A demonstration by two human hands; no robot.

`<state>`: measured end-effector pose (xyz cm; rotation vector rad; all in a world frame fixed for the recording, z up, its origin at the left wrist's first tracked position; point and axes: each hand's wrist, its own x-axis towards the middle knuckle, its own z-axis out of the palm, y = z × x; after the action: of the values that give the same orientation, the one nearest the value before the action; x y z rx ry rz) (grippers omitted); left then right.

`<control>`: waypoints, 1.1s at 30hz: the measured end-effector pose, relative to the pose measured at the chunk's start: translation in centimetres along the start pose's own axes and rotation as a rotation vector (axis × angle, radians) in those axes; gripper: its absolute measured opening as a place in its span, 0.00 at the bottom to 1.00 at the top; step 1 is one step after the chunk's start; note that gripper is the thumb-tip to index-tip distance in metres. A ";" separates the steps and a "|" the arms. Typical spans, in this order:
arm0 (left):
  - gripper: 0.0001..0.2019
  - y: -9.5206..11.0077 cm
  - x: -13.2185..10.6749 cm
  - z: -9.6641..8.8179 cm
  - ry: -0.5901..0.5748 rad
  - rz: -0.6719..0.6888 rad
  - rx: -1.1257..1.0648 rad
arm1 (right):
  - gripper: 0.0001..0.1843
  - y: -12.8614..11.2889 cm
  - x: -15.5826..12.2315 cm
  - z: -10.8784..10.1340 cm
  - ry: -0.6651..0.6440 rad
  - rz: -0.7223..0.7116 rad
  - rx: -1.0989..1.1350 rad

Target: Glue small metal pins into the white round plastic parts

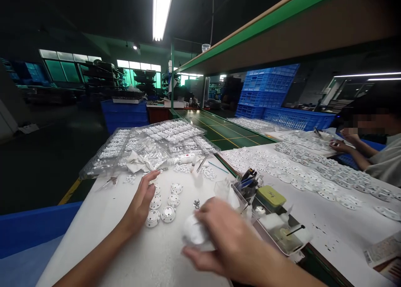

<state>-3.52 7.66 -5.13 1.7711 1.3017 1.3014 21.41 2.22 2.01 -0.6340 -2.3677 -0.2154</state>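
My left hand (141,203) lies on the white table with fingers stretched out, its fingertips beside a cluster of small round white plastic parts (166,203). My right hand (224,237) is closer to me and motion-blurred; its fingers curl around a round white part (194,233) held just above the table. A few tiny metal pieces (196,203) lie between the two hands.
Clear plastic trays of white parts (163,140) stand at the far end. A clear holder with pens (247,182), a yellow-green pad (272,195) and a small tray (282,237) sit to the right. Another person's hands (341,145) work across the right table. Blue crates (269,95) stand behind.
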 end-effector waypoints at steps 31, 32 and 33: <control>0.26 0.4 -1.8 3.5 -0.477 0.671 0.960 | 0.25 33.5 -7.0 -1.4 -0.639 0.659 -0.084; 0.26 0.5 -1.7 3.6 -0.476 0.672 0.967 | 0.26 34.1 -6.8 -0.8 -0.676 0.620 -0.065; 0.26 0.6 -1.5 3.7 -0.477 0.671 0.975 | 0.26 34.7 -6.7 -0.3 -0.713 0.582 -0.046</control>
<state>0.06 6.39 -6.50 3.1411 1.1584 0.3812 43.22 29.63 -2.51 -1.5905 -2.6849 0.2601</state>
